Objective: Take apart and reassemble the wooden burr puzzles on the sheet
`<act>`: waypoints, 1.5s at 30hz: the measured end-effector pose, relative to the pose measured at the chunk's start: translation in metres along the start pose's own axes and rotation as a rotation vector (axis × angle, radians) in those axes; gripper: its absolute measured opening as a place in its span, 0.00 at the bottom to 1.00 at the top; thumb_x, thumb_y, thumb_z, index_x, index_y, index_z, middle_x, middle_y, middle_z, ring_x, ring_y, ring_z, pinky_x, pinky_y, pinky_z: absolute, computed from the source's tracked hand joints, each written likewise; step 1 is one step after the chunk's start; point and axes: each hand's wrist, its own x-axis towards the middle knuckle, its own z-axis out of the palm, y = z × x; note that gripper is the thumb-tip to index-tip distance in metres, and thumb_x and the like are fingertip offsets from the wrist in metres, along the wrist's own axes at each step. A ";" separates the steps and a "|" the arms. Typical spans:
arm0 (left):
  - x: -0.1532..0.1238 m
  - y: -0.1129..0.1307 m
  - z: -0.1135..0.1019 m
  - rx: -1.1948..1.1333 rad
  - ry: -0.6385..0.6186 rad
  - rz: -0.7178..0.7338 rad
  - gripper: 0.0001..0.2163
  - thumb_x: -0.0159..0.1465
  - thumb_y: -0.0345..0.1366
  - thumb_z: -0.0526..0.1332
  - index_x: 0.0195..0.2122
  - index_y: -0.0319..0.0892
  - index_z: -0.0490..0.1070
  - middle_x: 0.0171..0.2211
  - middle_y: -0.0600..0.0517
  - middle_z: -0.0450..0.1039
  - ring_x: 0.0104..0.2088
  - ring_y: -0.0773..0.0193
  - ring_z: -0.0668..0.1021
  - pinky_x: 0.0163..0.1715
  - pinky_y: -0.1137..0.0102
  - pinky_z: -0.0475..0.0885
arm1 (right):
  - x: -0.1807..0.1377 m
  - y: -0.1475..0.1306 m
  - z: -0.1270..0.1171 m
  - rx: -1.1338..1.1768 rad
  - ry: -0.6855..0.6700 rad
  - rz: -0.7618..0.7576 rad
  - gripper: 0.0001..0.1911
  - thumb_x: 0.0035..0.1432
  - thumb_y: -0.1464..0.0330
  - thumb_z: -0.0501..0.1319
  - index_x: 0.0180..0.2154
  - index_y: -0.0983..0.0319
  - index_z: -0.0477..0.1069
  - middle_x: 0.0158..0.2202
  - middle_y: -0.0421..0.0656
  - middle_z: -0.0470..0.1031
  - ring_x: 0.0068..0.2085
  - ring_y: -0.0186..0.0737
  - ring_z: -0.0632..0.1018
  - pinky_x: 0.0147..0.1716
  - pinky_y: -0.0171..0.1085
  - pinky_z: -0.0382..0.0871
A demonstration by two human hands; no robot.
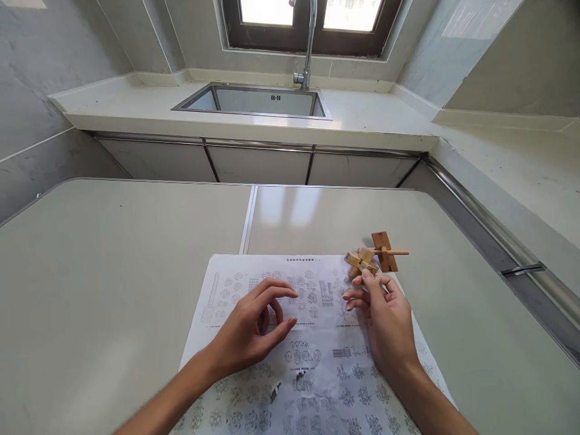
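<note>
A small wooden interlocking puzzle (361, 261) of crossed, notched bars is at the top right of the printed sheet. From it a round stick runs to the right through an upright, flat wooden plate (385, 251). My right hand (385, 314) has its thumb and index finger closed at the puzzle's near lower side, the thumb tip over one bar; its other fingers curl to the left. My left hand (254, 323) hovers over the middle of the sheet, holding nothing, with a gap between the bent fingers and the thumb.
The creased paper sheet (267, 377), printed with line drawings of puzzles, has small torn spots. It lies on a pale table (113, 272) with a seam down its middle. Beyond stand a counter with a steel sink (254, 99), a faucet (308, 60) and a window.
</note>
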 end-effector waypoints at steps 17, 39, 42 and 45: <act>0.001 -0.003 0.001 -0.005 -0.030 -0.005 0.07 0.73 0.33 0.60 0.50 0.44 0.75 0.44 0.48 0.78 0.31 0.69 0.77 0.27 0.75 0.71 | -0.024 0.007 0.006 -0.350 -0.353 -0.093 0.24 0.67 0.49 0.66 0.29 0.57 0.61 0.20 0.34 0.68 0.22 0.33 0.68 0.24 0.33 0.65; 0.001 -0.008 0.003 -0.001 -0.028 -0.058 0.06 0.73 0.34 0.61 0.47 0.44 0.77 0.35 0.53 0.78 0.27 0.70 0.73 0.27 0.74 0.69 | -0.024 0.016 0.005 -0.462 -0.426 -0.132 0.24 0.68 0.50 0.64 0.28 0.56 0.60 0.20 0.35 0.66 0.22 0.34 0.67 0.22 0.33 0.63; 0.002 -0.007 0.003 -0.001 -0.025 -0.053 0.06 0.73 0.34 0.61 0.47 0.45 0.77 0.37 0.52 0.79 0.28 0.70 0.74 0.28 0.74 0.69 | -0.024 0.016 0.005 -0.463 -0.425 -0.140 0.24 0.68 0.50 0.63 0.28 0.56 0.59 0.20 0.34 0.65 0.22 0.33 0.66 0.22 0.33 0.63; 0.002 -0.007 0.003 -0.002 -0.024 -0.052 0.06 0.73 0.34 0.61 0.47 0.45 0.77 0.37 0.53 0.79 0.28 0.70 0.74 0.28 0.74 0.69 | -0.024 0.017 0.005 -0.468 -0.428 -0.142 0.24 0.68 0.50 0.63 0.28 0.56 0.59 0.20 0.34 0.65 0.21 0.33 0.66 0.22 0.33 0.63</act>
